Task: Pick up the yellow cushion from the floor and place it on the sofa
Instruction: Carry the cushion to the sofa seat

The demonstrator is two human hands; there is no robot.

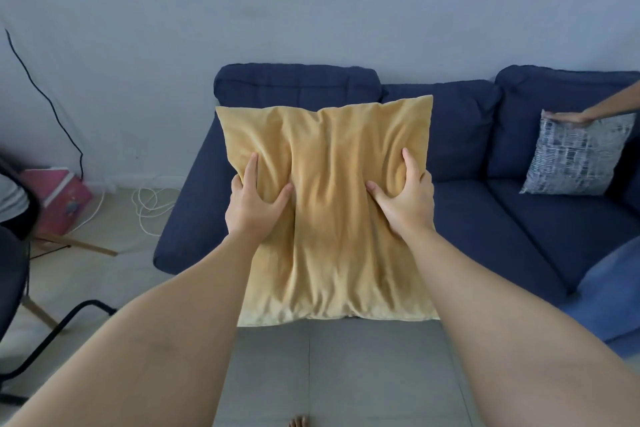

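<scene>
Yellow cushion (329,211) up off the floor, in front of the sofa (460,218)

Your left hand (254,203) and right hand (403,199) both pinch its fabric, fingers curled shut (no readable labels anywhere).

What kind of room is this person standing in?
Most likely a living room at home: a dark blue sofa against a plain wall, a patterned throw cushion on it, and a tiled floor.

No text, label, brand or number can be read anywhere.
</scene>
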